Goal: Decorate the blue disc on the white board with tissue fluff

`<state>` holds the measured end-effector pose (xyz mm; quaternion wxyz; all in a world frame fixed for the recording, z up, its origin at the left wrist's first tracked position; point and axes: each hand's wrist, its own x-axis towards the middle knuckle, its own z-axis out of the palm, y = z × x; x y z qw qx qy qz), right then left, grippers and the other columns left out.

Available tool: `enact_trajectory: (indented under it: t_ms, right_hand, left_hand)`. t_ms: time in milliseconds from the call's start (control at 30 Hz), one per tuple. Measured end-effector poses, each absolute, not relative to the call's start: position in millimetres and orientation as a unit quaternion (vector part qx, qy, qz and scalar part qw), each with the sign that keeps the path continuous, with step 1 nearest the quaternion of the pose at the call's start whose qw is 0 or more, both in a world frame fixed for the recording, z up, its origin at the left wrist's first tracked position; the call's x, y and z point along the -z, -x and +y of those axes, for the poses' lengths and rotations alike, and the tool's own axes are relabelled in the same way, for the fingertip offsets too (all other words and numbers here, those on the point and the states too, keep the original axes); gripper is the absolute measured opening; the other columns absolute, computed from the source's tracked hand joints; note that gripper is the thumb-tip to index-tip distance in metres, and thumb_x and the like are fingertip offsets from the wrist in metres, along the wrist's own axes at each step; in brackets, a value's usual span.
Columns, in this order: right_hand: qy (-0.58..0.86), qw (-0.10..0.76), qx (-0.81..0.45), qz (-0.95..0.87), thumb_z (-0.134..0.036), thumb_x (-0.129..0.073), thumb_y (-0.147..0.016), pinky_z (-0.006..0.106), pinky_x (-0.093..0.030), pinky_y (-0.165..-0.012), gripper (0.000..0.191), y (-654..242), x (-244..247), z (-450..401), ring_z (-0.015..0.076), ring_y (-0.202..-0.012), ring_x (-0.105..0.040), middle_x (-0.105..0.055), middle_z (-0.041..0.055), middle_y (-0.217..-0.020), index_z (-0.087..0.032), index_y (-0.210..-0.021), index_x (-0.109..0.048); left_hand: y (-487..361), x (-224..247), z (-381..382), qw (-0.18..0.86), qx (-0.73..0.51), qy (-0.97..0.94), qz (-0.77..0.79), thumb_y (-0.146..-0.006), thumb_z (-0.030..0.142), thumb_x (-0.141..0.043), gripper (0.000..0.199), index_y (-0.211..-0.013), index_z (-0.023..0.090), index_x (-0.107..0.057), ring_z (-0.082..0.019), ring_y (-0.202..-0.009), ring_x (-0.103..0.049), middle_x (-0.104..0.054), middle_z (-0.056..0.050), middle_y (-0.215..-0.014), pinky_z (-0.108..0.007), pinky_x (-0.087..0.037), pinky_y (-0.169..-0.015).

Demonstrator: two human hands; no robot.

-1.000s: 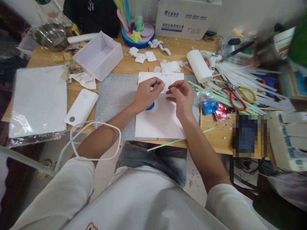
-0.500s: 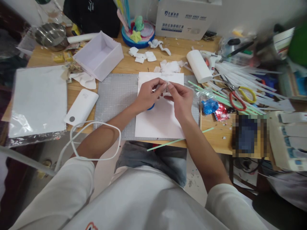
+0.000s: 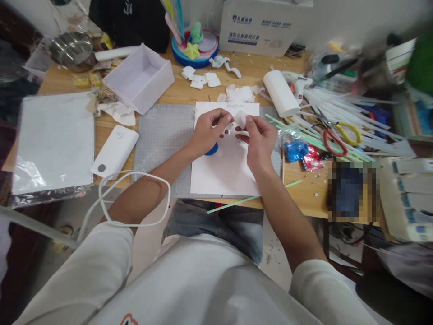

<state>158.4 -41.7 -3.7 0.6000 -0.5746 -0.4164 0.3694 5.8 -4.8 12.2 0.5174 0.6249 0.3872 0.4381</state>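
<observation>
A small white piece, which looks like paper or tissue, is pinched between the thumb and fingers of my right hand. My left hand is closed in a pinch at the left edge of that piece; what its fingertips hold is too small to make out. Both hands are over a white sheet on the grey cutting mat. A blue round object lies on the sheet beside my left hand, partly covered by it.
Torn white pieces lie behind the sheet. To the right are scissors, pale strips and a white roll. A lilac box and a white power bank stand left. A green strip crosses the front edge.
The hands have moved slightly apart. The white piece now shows spread out between them, and more of the blue object is visible.
</observation>
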Motion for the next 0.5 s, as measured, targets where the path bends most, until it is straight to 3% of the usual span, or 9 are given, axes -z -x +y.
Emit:
enact_trajectory:
  t_ms: [300, 500]
  right_hand:
    - [0.596, 0.553, -0.214, -0.541, -0.052, -0.067, -0.095, 0.029, -0.064, -0.069, 0.030, -149.9, -14.5, -56.4, 0.0174, -0.093, -0.074, -0.079, 0.0061, -0.105, -0.026, -0.100, -0.082]
    - [0.583, 0.583, -0.257, -0.505, -0.061, -0.066, -0.092, 0.027, -0.063, -0.066, 0.040, -151.2, -9.9, -53.2, 0.0136, -0.080, -0.069, -0.074, 0.0018, -0.089, -0.023, -0.095, -0.077]
  left_hand:
    - [-9.5, -11.6, -6.3, 0.495, -0.430, -0.657, 0.372, -0.087, 0.065, -0.078, 0.048, -0.087, 0.017, -0.073, -0.013, -0.076, -0.065, -0.072, -0.003, -0.082, -0.024, -0.052, -0.066]
    - [-8.6, -3.2, -2.0, 0.502, -0.435, -0.657, 0.356, -0.093, 0.060, -0.072, 0.042, -0.088, 0.018, -0.073, -0.013, -0.074, -0.063, -0.070, -0.003, -0.082, -0.024, -0.051, -0.063]
